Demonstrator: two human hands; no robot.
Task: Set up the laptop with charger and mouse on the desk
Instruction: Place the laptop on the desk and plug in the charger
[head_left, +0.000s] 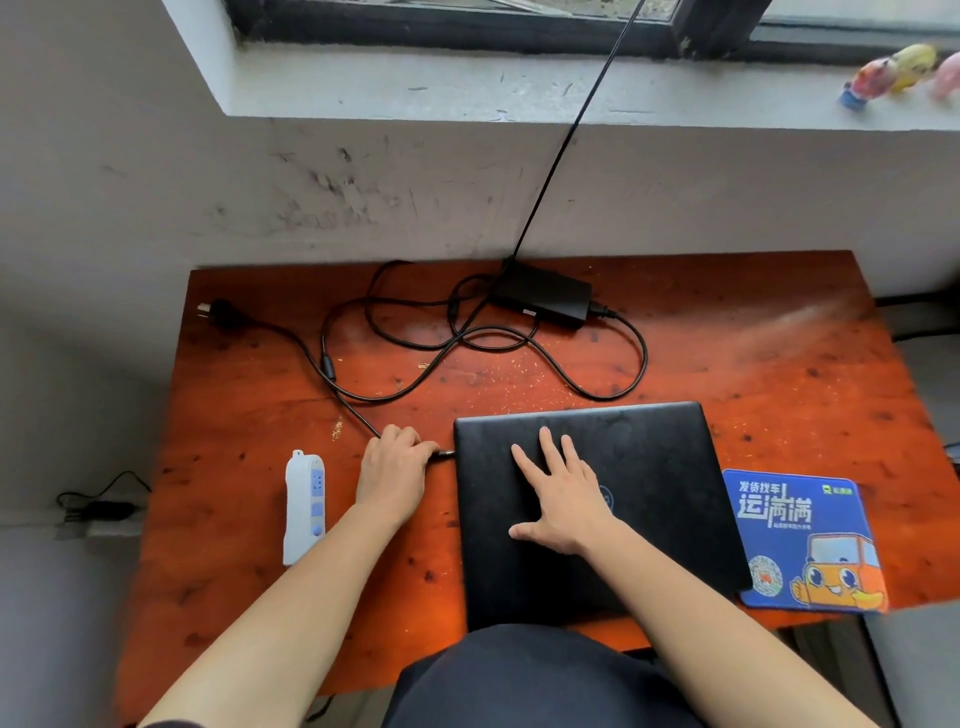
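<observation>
The charger plug (442, 453) is gripped by the left hand (390, 467) at the left edge of the laptop (654, 467) — its lid is pressed by the right hand (563, 501), fingers straight.

A scuffed grey wall (415, 182) rises to a pale sill (467, 88) under a dark-framed window (441, 26).

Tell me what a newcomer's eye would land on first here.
The closed black laptop sits in the middle of the red-brown desk, with the right hand flat on its lid. At its left edge the left hand holds the charger plug, whose cable loops back to the charger brick near the wall. A blue mouse pad lies right of the laptop.
</observation>
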